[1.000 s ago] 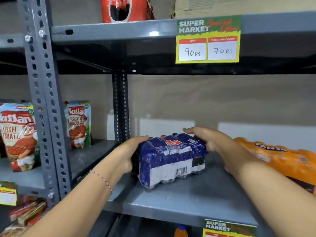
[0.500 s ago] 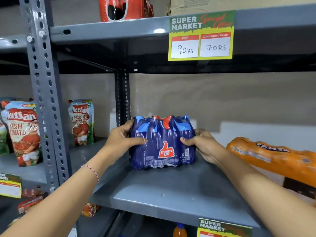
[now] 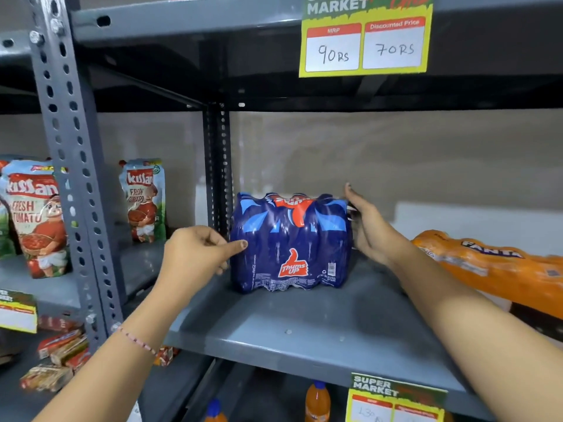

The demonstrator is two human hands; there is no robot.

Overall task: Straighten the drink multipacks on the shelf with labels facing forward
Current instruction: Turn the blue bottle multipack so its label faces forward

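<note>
A blue Thums Up multipack point(image 3: 291, 243) stands upright at the back left of the grey shelf point(image 3: 298, 327), its red logo facing me. My left hand point(image 3: 198, 254) sits at the pack's left side, fingers curled, thumb tip touching the wrap. My right hand point(image 3: 367, 226) lies flat against the pack's right side, fingers spread and pointing up. An orange Fanta multipack point(image 3: 499, 269) lies tilted on its side at the right end of the same shelf.
A perforated grey upright point(image 3: 76, 166) divides off the left bay, where Kissan tomato pouches point(image 3: 33, 217) stand. A yellow price tag point(image 3: 365, 41) hangs from the shelf above. Orange bottles point(image 3: 316, 402) and another price tag point(image 3: 396, 400) show below.
The pack went from lying barcode-up to standing with its logo forward. Both hands have since loosened from gripping it to resting at its sides. The view moved closer.
</note>
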